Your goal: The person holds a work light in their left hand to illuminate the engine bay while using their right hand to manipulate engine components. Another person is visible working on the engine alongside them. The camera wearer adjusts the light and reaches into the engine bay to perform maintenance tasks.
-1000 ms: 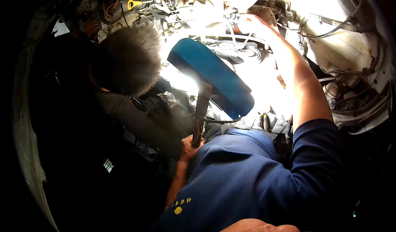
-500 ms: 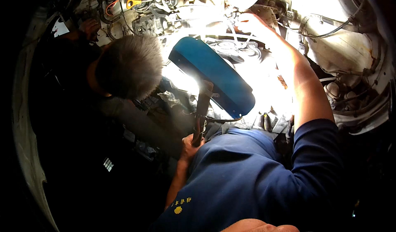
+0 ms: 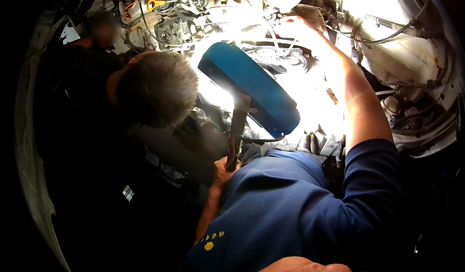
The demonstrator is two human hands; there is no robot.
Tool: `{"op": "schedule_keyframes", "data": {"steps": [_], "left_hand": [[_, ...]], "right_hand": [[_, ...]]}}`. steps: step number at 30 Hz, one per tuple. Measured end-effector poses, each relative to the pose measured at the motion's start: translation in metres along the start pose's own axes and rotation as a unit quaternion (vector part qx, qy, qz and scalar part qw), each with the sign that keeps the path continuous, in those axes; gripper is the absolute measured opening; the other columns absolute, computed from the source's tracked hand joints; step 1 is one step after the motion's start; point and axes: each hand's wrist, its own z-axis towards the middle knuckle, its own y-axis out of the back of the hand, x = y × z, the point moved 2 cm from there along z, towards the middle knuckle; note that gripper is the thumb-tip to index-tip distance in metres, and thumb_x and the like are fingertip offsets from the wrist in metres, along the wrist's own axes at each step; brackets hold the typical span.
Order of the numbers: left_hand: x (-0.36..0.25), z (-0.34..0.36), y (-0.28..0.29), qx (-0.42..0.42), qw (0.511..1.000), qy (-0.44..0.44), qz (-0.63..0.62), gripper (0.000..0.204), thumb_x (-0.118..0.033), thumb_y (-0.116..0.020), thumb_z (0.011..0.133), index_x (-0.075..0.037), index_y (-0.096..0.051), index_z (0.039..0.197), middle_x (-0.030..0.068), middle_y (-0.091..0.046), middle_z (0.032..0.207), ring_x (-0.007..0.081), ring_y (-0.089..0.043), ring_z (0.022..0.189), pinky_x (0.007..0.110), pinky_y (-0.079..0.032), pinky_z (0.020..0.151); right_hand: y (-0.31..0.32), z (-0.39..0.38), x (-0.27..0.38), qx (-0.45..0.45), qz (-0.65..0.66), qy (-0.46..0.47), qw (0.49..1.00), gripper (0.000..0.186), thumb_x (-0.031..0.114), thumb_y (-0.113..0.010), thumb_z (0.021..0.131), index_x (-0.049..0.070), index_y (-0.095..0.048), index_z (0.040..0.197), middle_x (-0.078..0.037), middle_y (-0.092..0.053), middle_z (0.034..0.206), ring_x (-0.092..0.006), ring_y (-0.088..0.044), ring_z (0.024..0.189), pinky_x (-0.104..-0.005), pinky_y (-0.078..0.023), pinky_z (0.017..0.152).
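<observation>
My left hand is wrapped round the handle of a work lamp with a blue shade, in front of my waist. The lamp throws a strong white light onto the engine bay. My right arm reaches far forward over the engine parts. At its end my right hand is among metal parts and thin hoses, washed out by glare. Its fingers are too bright to tell whether they grip anything. Just below it run pale straps or hoses and a black round part.
A co-worker's head leans in at the left, close to the lamp. An orange loop handle stands at the upper left beside a red wire. The pale body panel and a black cable lie at the right.
The co-worker's head has shifted slightly right and down, nearer the lamp. My hands and the work lamp have stayed almost where they were.
</observation>
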Motion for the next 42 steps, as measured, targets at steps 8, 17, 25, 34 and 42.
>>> {"op": "schedule_keyframes", "data": {"steps": [8, 17, 25, 34, 42], "left_hand": [[0.004, -0.001, -0.002, -0.008, 1.0, -0.011, -0.007, 0.011, -0.009, -0.081, 0.081, -0.003, -0.072, 0.082, 0.0099, -0.074, 0.074, 0.015, -0.072, 0.07, 0.033, -0.056, 0.066], [0.009, -0.001, -0.001, -0.01, 1.0, -0.011, -0.005, 0.011, -0.01, -0.082, 0.081, -0.003, -0.073, 0.084, 0.0101, -0.074, 0.075, 0.0156, -0.072, 0.071, 0.033, -0.056, 0.067], [0.013, 0.001, -0.001, 0.001, 1.0, -0.017, 0.007, 0.011, -0.01, -0.082, 0.081, -0.003, -0.074, 0.084, 0.0095, -0.074, 0.076, 0.0149, -0.072, 0.071, 0.034, -0.056, 0.067], [0.01, 0.0, -0.001, -0.006, 1.0, -0.015, 0.002, 0.012, -0.01, -0.082, 0.08, -0.003, -0.074, 0.086, 0.01, -0.075, 0.077, 0.0157, -0.073, 0.072, 0.034, -0.056, 0.067], [0.01, 0.0, 0.002, -0.015, 0.999, -0.036, 0.016, 0.012, -0.01, -0.082, 0.081, -0.002, -0.074, 0.086, 0.0087, -0.075, 0.076, 0.014, -0.071, 0.071, 0.033, -0.056, 0.068]], "right_hand": [[0.001, 0.0, -0.002, 0.0, -0.012, -0.001, 1.0, 0.039, 0.022, -0.074, 0.097, -0.002, -0.069, 0.128, -0.011, -0.077, 0.114, -0.0163, -0.072, 0.103, -0.0319, -0.057, 0.094], [0.005, -0.001, 0.002, 0.026, -0.039, 0.015, 0.999, 0.038, 0.022, -0.074, 0.097, -0.001, -0.069, 0.127, -0.011, -0.076, 0.113, -0.0168, -0.072, 0.103, -0.0321, -0.058, 0.093], [0.008, 0.002, -0.005, 0.034, -0.028, 0.029, 0.999, 0.034, 0.022, -0.074, 0.097, -0.001, -0.069, 0.123, -0.009, -0.076, 0.109, -0.0158, -0.071, 0.1, -0.0314, -0.058, 0.091], [0.012, 0.004, -0.013, 0.05, -0.012, 0.047, 0.998, 0.031, 0.021, -0.074, 0.097, -0.001, -0.07, 0.119, -0.008, -0.076, 0.104, -0.0147, -0.071, 0.095, -0.0307, -0.057, 0.088], [0.03, 0.003, -0.009, 0.035, -0.063, 0.052, 0.996, 0.018, 0.019, -0.072, 0.098, 0.002, -0.068, 0.102, -0.001, -0.066, 0.085, -0.0101, -0.062, 0.077, -0.0271, -0.051, 0.07]]}}
